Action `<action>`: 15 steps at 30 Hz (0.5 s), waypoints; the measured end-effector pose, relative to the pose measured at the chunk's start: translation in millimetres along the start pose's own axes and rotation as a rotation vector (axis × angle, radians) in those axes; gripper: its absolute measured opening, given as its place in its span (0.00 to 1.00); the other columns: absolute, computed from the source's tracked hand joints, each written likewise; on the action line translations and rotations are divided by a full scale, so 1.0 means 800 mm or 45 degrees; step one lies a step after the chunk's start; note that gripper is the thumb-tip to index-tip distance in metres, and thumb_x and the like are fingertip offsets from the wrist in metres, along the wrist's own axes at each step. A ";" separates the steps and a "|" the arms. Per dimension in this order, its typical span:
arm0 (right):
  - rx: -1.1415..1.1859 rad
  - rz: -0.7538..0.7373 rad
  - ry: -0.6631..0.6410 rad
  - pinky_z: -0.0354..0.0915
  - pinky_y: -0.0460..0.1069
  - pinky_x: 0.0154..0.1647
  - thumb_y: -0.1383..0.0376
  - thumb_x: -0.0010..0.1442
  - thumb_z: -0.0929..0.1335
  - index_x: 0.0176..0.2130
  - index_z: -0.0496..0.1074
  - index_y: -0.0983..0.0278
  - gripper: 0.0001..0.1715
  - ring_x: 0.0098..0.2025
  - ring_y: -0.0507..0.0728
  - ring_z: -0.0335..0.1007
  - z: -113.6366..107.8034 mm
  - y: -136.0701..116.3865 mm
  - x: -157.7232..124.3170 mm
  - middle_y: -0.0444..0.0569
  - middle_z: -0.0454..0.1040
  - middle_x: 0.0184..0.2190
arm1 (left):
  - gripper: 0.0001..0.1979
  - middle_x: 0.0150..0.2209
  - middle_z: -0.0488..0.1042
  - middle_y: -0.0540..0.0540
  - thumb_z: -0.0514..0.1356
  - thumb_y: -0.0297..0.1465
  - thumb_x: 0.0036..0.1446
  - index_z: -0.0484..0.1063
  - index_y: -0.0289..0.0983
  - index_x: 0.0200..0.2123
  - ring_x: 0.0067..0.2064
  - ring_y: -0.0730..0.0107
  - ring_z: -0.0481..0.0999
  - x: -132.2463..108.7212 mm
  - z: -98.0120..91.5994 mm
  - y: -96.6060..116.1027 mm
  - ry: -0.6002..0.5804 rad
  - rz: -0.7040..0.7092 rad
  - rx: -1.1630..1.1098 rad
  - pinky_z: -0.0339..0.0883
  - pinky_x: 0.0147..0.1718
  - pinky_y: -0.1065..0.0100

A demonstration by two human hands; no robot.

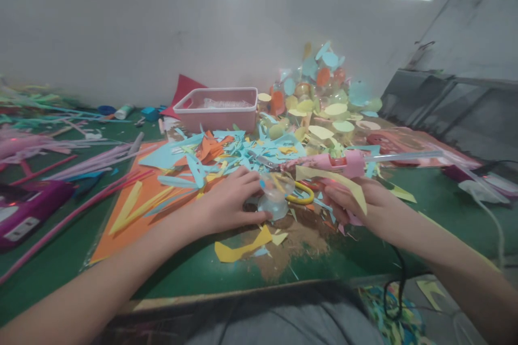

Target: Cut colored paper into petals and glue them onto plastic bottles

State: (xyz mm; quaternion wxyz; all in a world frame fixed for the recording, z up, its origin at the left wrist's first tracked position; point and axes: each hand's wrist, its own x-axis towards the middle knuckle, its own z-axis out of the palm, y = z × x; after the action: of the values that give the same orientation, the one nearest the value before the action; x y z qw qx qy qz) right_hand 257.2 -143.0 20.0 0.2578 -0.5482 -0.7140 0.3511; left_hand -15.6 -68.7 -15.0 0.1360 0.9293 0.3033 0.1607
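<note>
My left hand [229, 205] is closed at the fingertips on a small clear plastic ball-like piece [273, 206], low over the table. My right hand [364, 207] grips a pink hot glue gun [351, 164], its nozzle pointing left above the clear piece. A clear glue stick [404, 156] sticks out of the back of the gun. Across the gun and my right fingers hangs a curved yellow paper strip [335, 177]. Between my hands lies a pair of scissors, one yellow handle loop [302, 199] showing; its blades are partly hidden.
Paper scraps [243, 153] cover the middle of the green table [194, 275]. Behind them stands a pink basket [220, 117], left of a pile of clear balls with paper discs [324, 86]. Purple power strip [34, 207] at left; black cable [400, 280] below my right wrist.
</note>
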 end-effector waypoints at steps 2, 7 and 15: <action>0.005 0.002 -0.040 0.67 0.49 0.32 0.43 0.69 0.59 0.64 0.68 0.58 0.35 0.26 0.54 0.64 -0.001 -0.002 0.000 0.44 0.69 0.25 | 0.15 0.42 0.72 0.43 0.62 0.44 0.59 0.75 0.41 0.44 0.46 0.57 0.65 0.000 -0.001 0.001 -0.011 -0.004 0.012 0.65 0.45 0.59; -0.015 0.056 0.024 0.64 0.47 0.30 0.43 0.69 0.59 0.64 0.68 0.56 0.34 0.26 0.54 0.64 -0.002 -0.003 -0.006 0.43 0.70 0.25 | 0.16 0.41 0.72 0.43 0.61 0.45 0.60 0.75 0.40 0.43 0.46 0.57 0.65 0.000 -0.002 0.004 -0.005 -0.002 0.009 0.65 0.44 0.59; 0.101 0.063 0.031 0.62 0.47 0.26 0.40 0.64 0.62 0.35 0.74 0.64 0.32 0.24 0.53 0.61 0.001 -0.004 -0.013 0.43 0.66 0.21 | 0.16 0.40 0.72 0.44 0.61 0.46 0.60 0.75 0.41 0.43 0.46 0.57 0.65 0.000 0.001 0.000 0.026 0.016 -0.019 0.66 0.45 0.58</action>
State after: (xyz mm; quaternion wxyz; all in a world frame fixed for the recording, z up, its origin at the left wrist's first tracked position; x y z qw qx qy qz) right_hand 257.4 -153.9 22.5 0.2792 -0.5592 -0.6826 0.3787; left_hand -15.4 -68.6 -16.0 0.1390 0.9285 0.2976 0.1733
